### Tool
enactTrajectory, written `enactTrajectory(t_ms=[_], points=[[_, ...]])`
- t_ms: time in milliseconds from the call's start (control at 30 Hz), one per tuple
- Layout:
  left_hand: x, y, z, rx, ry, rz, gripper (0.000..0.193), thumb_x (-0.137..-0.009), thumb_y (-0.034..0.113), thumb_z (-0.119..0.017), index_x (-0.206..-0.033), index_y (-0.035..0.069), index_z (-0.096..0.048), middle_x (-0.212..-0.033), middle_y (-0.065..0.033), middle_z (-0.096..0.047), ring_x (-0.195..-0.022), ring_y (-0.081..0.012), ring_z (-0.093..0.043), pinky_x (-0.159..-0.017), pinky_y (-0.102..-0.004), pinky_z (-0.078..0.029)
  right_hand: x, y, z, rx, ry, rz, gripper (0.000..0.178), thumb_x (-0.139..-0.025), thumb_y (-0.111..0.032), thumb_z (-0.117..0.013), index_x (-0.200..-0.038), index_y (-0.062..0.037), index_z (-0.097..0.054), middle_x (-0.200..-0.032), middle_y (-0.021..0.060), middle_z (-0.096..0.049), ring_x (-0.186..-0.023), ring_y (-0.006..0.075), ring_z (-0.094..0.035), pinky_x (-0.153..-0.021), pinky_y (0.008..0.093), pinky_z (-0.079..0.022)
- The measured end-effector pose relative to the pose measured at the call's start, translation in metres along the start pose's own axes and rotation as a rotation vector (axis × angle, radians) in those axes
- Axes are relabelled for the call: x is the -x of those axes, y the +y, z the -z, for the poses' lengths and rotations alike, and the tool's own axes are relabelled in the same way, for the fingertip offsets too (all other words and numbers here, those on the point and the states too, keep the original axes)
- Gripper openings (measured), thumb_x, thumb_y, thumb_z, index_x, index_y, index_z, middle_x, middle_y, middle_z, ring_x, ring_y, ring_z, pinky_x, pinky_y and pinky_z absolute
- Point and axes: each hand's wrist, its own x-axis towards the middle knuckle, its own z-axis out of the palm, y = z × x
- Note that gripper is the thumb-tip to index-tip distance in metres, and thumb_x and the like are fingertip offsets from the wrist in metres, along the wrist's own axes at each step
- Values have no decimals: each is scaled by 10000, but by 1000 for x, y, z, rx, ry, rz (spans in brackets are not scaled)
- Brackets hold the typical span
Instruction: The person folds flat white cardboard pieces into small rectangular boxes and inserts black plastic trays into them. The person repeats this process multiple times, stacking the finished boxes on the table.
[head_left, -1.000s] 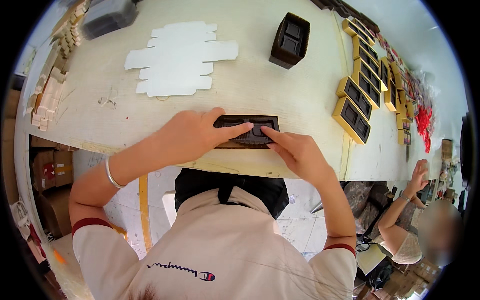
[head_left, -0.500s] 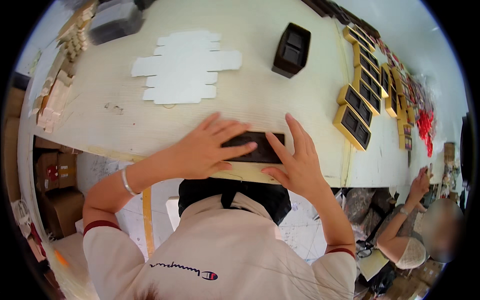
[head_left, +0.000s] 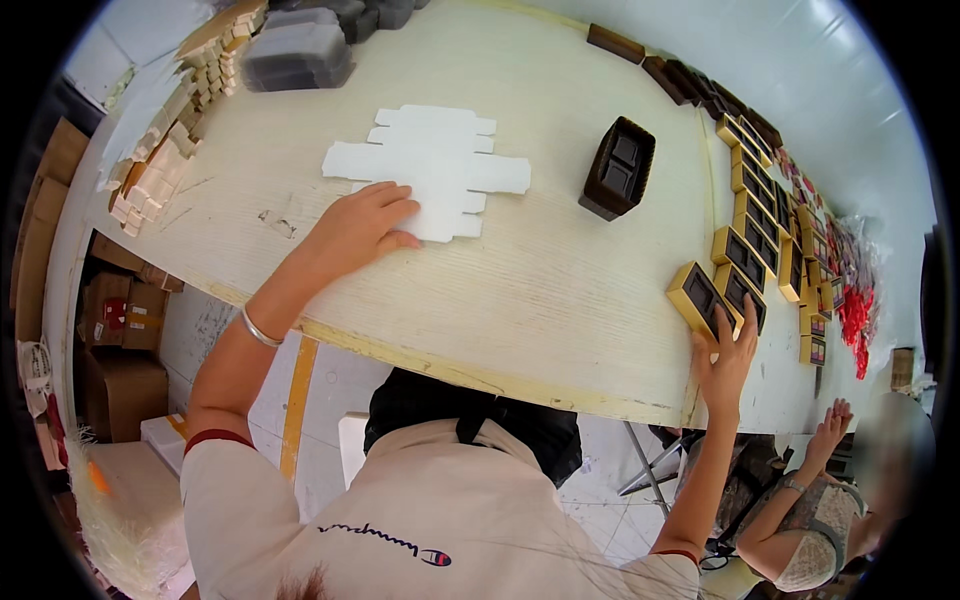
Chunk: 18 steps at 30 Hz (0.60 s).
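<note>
My left hand lies over the lower left part of a flat white carton blank, fingers stretched onto its flaps and thumb apart near its lower edge. My right hand is at the near end of the row on the right, its fingers closed about a small gold-edged box with a dark insert. Another gold box with a dark two-well insert stands tilted just left of it. My fingers partly cover the held box.
A dark brown tray stack stands right of the blank. More gold boxes run along the right side. Folded cardboard pieces and grey plastic trays sit at the far left. A co-worker's hand is at lower right.
My hands have parted from the dark box in front of me. The left moved up onto the white blank; the right moved far right to the row, where one more box now stands. The view shifted.
</note>
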Motion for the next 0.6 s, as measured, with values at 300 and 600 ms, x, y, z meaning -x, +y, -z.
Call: enactTrajectory(t_ms=[300,600], points=[[-10,-2,10,-111,292,18,77,-844,111,-640,-871,42,-618,-731,-121,-644,-685,-278,-628,-605,-348,-495,-21,-105,-5,-301,135,318,439,-741,-99,-740,-1153,-12,-614,-1343,222,-472,-1207,403,-478,-994,480,-390],[2,5,20,328,59,326,108,-805,108,-700,-868,21,-696,-764,-103,-674,-619,-202,-607,-626,-277,-495,-21,-153,-18,-606,-18,406,401,-730,-101,-752,-1101,-12,-628,-1300,222,-502,-1168,407,-508,-949,457,-443]])
